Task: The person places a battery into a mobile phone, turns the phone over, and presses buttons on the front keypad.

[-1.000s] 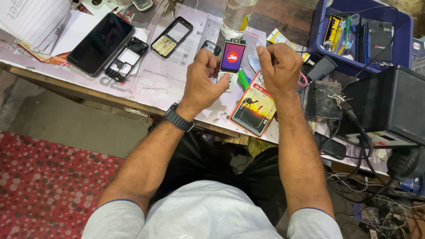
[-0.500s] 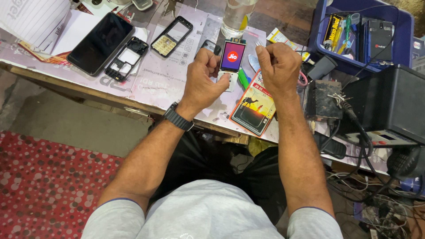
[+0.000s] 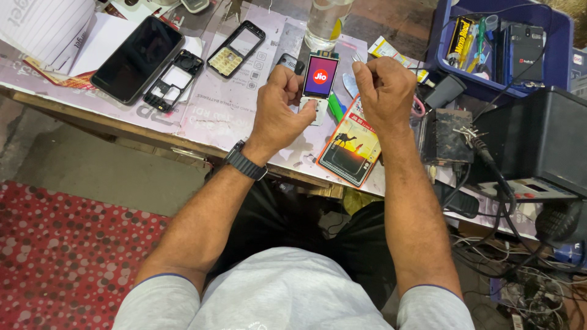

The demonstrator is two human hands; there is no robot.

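Barely shifted, left hand (image 3: 280, 107) pinches the small glossy lit-screen phone (image 3: 318, 85); right hand (image 3: 384, 91) fisted on tweezers (image 3: 356, 57).

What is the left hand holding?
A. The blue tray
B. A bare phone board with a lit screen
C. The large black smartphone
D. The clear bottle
B: the left hand grips a small phone board whose screen glows purple with a red round logo, while the smartphone, bottle and blue tray sit untouched on the bench.
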